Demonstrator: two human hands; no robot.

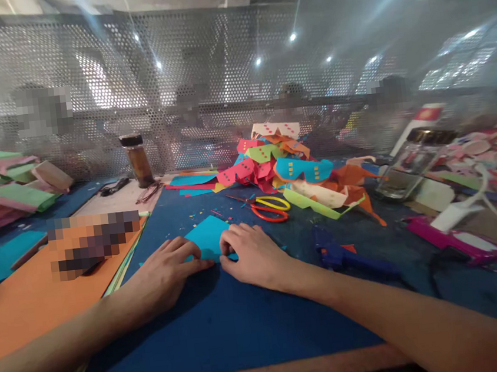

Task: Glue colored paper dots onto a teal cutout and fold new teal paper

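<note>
A bright blue sheet of paper [209, 232], seemingly folded, lies on the dark blue mat [246, 328] between my hands. My left hand [168, 268] grips its near left edge, thumb and fingertips pressed together. On the right side, my right hand [255, 253] has curled fingers pinching the same paper near its front edge. The two thumbs almost meet at the middle. Part of the paper is hidden under my fingers. Just beyond it lie scissors [271, 207] with one yellow and one red handle, among tiny paper scraps.
Cut paper glasses [304, 171] in several colours are piled behind. To the right are a blue glue gun [354, 258], a pink power strip [459, 244] and a glass jar [410, 166]. Orange sheets [25, 304] lie left; a dark-lidded bottle [138, 162] stands by the perforated metal screen [199, 55].
</note>
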